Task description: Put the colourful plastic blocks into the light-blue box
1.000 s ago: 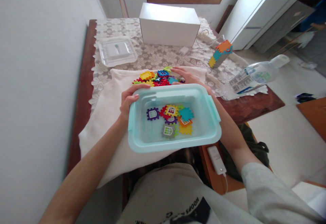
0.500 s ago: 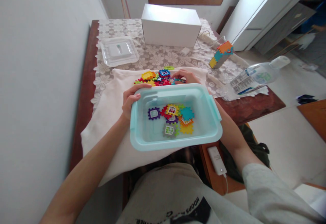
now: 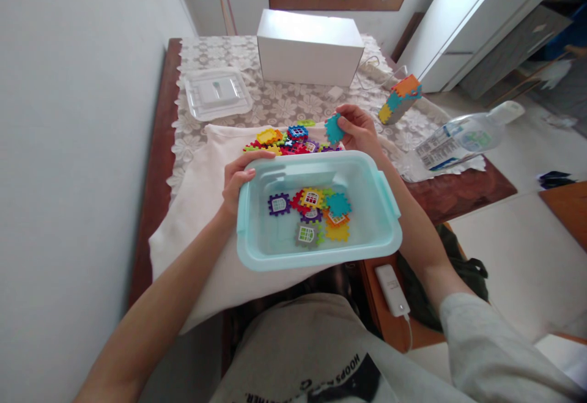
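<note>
While our left hand (image 3: 238, 180) grips the pale-blue plastic tub (image 3: 257, 256) at 9 o'clock, our right hand (image 3: 362, 129) pinches a teal notched plastic tile (image 3: 333, 128); best release it low over the tub.

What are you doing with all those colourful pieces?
The left hand holds the rim of a pale blue tub with several toy tiles inside. The right hand holds up one teal tile in a pinching grip, above a pile of tiles on a white cloth.
</note>
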### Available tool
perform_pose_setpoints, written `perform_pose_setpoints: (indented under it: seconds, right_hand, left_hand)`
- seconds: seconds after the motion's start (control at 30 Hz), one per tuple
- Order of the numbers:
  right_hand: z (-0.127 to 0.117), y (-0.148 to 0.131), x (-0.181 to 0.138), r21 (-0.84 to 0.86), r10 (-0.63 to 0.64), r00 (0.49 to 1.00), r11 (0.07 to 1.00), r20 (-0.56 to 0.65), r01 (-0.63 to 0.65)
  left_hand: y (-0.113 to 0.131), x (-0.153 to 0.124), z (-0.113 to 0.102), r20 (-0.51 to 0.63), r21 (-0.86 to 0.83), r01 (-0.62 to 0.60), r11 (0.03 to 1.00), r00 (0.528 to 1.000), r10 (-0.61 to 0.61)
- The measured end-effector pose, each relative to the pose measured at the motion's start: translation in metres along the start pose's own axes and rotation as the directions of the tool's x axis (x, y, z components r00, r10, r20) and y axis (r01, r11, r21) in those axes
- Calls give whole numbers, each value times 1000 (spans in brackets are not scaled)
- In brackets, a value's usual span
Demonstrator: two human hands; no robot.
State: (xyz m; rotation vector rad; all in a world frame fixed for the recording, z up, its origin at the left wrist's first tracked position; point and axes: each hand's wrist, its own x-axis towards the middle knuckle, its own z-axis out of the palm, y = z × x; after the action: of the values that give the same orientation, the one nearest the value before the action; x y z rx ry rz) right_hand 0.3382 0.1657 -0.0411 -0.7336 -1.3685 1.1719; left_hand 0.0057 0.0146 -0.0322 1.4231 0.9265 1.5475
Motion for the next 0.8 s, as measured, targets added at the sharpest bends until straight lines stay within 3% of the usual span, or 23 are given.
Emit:
perform_pose_setpoints:
  seconds: [0.17,0.27,0.37,0.47,0.57,0.63,0.73,0.8]
  right_hand:
    - [3,-33,-13,56,-58,998,997,-8,59]
    - [8,-52,-27,5,-13,989,1000,145,13]
    - [14,-58,-32,-158,58,957,987,286,-13]
    - [13,-49,-25,-349,93,977,937,191,-21]
    - [4,-27,-16,-562,90,986,827,144,7]
    - [-3,-13,-15,-639,143,958,767,247,50]
    - [-6,-1,-17,-636,246,875,766,417,88]
    - [-4,-1,-20,-641,273,866,764,420,70]
  left_hand:
    - [2,2,1,-15,0,-33,999,999,33]
    - [3,2,2,-39,-13,14,1000,999,-14]
    - [3,2,2,-38,-22,36,999,999,-37]
    - [3,1,3,-33,-10,55,998,998,-55]
    - [5,1,3,-29,-6,66,998,997,-66]
    - [6,1,4,-28,-5,70,998,997,-70]
    - [8,1,6,-48,2,58,998,997,-57]
    - [9,1,7,-64,-2,54,999,996,-54]
